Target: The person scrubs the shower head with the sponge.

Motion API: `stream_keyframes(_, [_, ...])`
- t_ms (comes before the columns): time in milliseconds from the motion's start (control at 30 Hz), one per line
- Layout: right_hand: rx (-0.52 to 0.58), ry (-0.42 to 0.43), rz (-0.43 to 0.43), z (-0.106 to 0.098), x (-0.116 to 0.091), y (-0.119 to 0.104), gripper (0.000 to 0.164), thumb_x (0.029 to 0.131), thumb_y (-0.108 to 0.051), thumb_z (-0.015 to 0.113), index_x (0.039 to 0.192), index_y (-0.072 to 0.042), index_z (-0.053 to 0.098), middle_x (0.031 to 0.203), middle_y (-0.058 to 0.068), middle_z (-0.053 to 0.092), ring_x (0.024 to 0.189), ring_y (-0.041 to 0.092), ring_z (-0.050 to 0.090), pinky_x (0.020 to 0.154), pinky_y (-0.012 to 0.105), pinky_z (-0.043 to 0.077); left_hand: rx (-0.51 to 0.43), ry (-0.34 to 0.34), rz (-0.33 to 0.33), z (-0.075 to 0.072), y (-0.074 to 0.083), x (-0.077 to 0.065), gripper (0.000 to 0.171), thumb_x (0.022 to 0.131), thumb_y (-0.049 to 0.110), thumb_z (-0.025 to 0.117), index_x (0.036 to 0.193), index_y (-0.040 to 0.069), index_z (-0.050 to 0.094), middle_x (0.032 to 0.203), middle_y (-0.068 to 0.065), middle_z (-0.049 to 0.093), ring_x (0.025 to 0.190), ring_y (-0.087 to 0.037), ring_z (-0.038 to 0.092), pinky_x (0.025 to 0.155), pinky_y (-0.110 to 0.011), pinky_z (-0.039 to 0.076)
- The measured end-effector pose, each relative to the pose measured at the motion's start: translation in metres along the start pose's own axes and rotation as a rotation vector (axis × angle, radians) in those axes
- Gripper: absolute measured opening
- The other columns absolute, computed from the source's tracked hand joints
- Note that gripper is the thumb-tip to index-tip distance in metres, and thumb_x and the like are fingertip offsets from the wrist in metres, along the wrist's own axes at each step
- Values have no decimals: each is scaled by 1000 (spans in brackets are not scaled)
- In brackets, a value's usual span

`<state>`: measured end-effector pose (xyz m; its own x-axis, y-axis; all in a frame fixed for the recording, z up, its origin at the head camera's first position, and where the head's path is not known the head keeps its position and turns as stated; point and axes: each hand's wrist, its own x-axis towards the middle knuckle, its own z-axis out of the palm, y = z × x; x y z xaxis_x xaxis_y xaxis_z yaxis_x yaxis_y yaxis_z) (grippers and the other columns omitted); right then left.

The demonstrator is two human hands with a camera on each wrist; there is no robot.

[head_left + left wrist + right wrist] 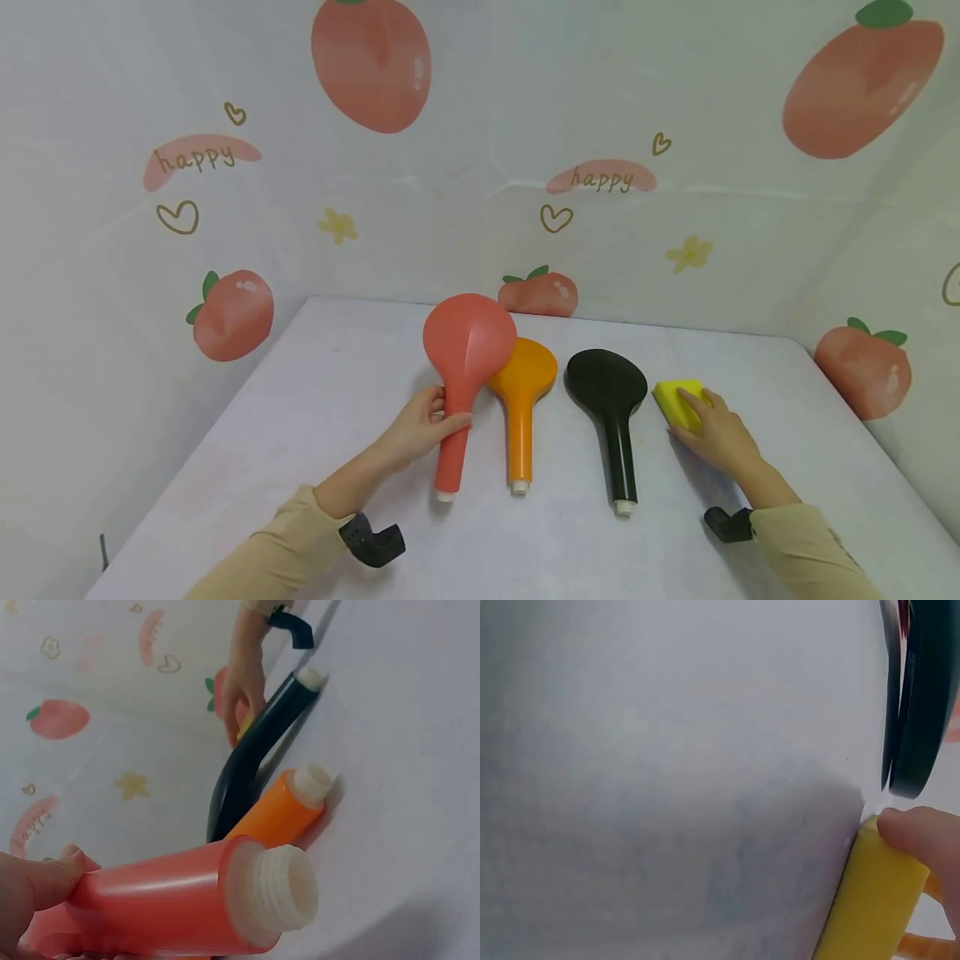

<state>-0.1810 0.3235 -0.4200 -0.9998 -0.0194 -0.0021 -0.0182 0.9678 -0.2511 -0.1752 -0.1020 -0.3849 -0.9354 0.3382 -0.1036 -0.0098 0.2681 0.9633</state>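
My left hand [414, 429] grips the handle of a red shower head [470, 337], its round head pointing away from me. In the left wrist view the handle's white threaded end [289, 889] faces the camera, and the thumb lies along the handle. The red head partly covers an orange shower head [522, 375] in the head view. Right of that lies a black shower head [606, 383]. At the right, my right hand [723, 442] holds a yellow sponge [669, 400] between thumb and fingers; in the right wrist view the thumb presses the sponge's [874, 900] end.
A white-covered table [555, 542] lies under everything. Behind it hangs a white cloth [450, 217] printed with fruit, hearts and "happy". Black curved pieces [372, 542] stick out at both wrists, over beige sleeves.
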Motion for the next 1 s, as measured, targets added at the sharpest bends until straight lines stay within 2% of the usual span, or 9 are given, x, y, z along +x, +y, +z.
stream_keyframes(200, [2, 57, -12, -4, -1, -4, 58, 86, -23, 60, 133, 5, 41, 132, 40, 31, 106, 61, 43, 85, 68, 41, 35, -14, 26, 10, 3, -1, 48, 88, 20, 65, 122, -6, 43, 112, -19, 61, 90, -18, 62, 86, -35, 55])
stream_keyframes(367, [35, 157, -58, -14, -3, -15, 52, 86, -19, 60, 130, 4, 44, 131, 38, 35, 103, 60, 45, 82, 67, 42, 42, -10, 46, 16, 6, -2, 44, 87, 15, 65, 121, -5, 44, 111, -18, 61, 88, -18, 61, 84, -35, 56])
stream_keyframes(633, [96, 412, -204, -26, 2, -37, 48, 81, -14, 68, 124, 1, 52, 127, 35, 44, 97, 57, 49, 76, 64, 44, 63, -24, 98, 23, 9, -3, 44, 88, 16, 65, 121, -5, 44, 111, -18, 60, 88, -18, 61, 84, -35, 56])
stream_keyframes(800, [167, 511, -285, -33, 4, -63, 49, 78, -11, 72, 123, -2, 55, 127, 29, 48, 101, 52, 50, 78, 62, 46, 58, -41, 140, 28, 10, -3, 45, 88, 16, 64, 121, -6, 43, 111, -20, 60, 89, -19, 61, 84, -34, 56])
stream_keyframes(1000, [237, 640, -431, -41, -2, -98, 51, 70, -5, 77, 118, -1, 59, 125, 25, 53, 103, 45, 52, 81, 57, 47, 38, -53, 162, 33, 9, 0, 47, 88, 18, 65, 122, -6, 42, 112, -20, 59, 91, -19, 61, 84, -32, 56])
